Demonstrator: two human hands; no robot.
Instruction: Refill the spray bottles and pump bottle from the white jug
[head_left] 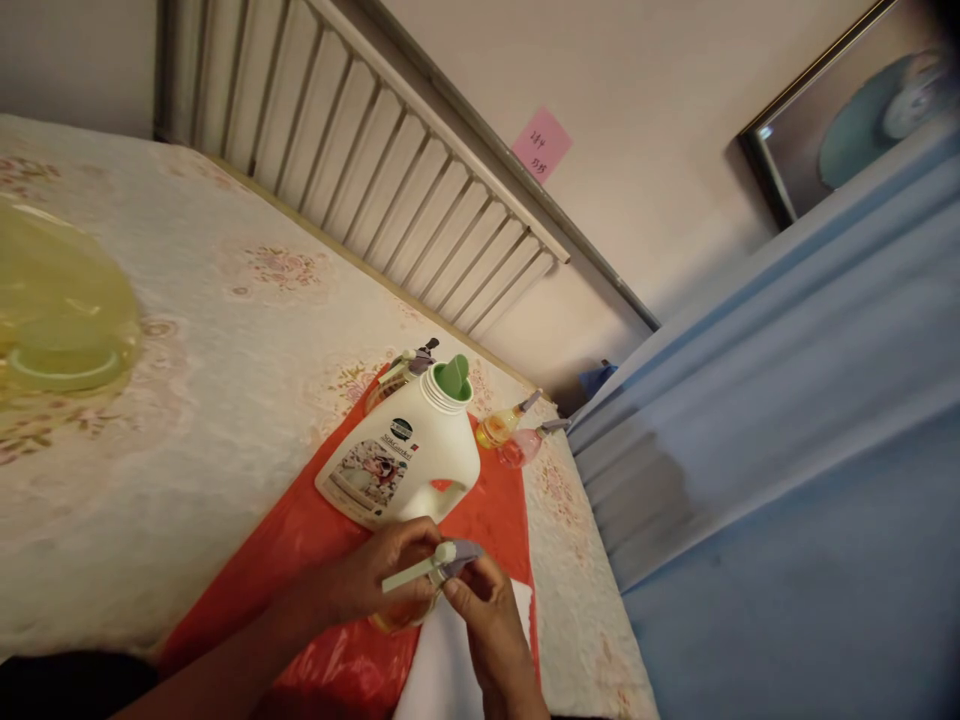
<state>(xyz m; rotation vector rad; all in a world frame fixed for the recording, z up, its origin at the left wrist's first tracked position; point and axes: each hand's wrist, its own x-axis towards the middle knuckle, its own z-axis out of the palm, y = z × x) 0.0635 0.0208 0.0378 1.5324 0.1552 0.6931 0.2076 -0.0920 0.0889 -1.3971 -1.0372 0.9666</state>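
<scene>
My left hand (375,578) grips a small spray bottle (405,610) with amber liquid, low over the red plastic sheet (315,520). My right hand (487,610) pinches the bottle's grey spray head (459,556) at the top. Just beyond the hands stands a big white detergent jug (401,455) with an open green pour spout. Behind the jug lie three more small spray bottles: one (401,372) at the jug's far left, an orange one (501,425) and a pink one (525,445) to its right.
A floral cloth (187,380) covers the surface. A translucent yellow-green basin (52,320) sits at the left edge. White paper (442,670) lies under my right hand. A radiator (360,150) lines the wall, with a pink sticky note (541,143) above and blue curtain (787,400) at right.
</scene>
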